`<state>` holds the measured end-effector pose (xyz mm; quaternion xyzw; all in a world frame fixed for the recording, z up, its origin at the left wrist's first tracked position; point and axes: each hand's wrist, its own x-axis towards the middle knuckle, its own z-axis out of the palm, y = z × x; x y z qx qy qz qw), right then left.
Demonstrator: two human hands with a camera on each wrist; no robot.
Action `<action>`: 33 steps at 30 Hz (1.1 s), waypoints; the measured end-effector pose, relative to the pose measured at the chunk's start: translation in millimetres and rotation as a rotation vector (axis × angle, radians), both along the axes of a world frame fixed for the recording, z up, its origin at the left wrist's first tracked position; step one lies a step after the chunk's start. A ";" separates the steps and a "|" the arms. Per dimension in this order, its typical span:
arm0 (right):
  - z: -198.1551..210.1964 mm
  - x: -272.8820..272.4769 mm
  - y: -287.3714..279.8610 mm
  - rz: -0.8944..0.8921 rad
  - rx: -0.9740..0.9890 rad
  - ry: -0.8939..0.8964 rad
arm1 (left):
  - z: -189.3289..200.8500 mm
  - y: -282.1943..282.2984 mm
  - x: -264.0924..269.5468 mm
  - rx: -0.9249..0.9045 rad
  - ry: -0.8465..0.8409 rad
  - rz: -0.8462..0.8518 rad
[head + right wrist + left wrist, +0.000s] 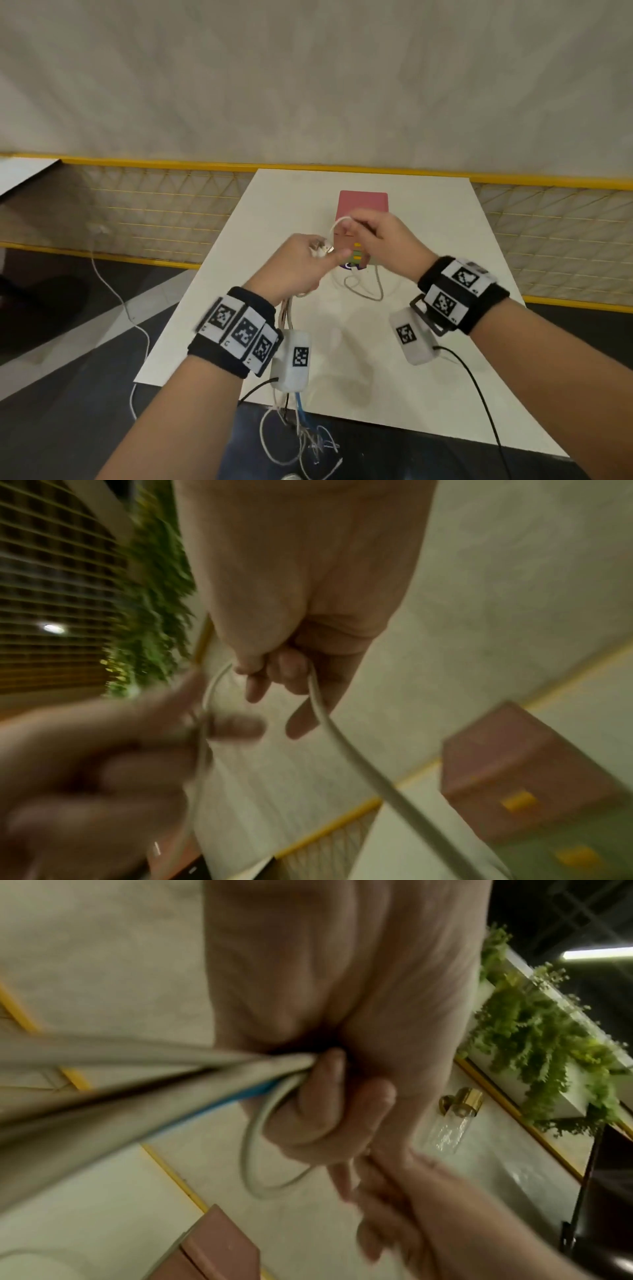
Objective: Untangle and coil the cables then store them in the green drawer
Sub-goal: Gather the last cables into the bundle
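Both hands, L hand [294, 265] & R hand [383, 240], grip 1 white cable [337, 224].

White and blue cables [301, 407], pink drawer unit [363, 205] with yellow handles [357, 244], white table [445, 240]

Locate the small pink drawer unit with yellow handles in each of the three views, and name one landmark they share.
Head: the pink plastic drawer unit stands centre, on the white table, partly behind the right hand.
Left wrist: bottom edge, left of centre, blurred.
Right wrist: lower right, yellow handles facing the camera.
Shared landmark: the white cable that both hands hold.
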<state>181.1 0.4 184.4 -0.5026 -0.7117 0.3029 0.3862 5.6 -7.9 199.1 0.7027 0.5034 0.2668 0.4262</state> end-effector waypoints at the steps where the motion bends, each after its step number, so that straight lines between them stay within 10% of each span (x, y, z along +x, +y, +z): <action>1: 7.5 1.0 1.5 0.018 0.012 -0.013 | -0.7 -0.7 -0.1 0.016 -0.015 0.037; 7: -15.6 24.0 -5.7 0.048 -0.142 -0.191 | 2.7 26.2 -40.5 0.052 -0.420 0.676; 14: 1.5 -11.3 -9.7 0.089 -0.013 -0.142 | -9.4 6.3 -9.0 0.319 -0.059 0.120; 23: -31.2 0.5 -28.6 0.119 -0.192 -0.095 | 6.4 22.9 -39.1 0.391 -0.210 0.525; 29: -35.0 -20.7 -42.8 0.102 -0.145 -0.083 | -10.8 -4.2 -27.1 0.236 0.038 0.030; 33: -24.6 -24.9 -46.2 0.084 -0.091 -0.063 | -18.4 -9.2 -18.4 0.212 0.107 -0.001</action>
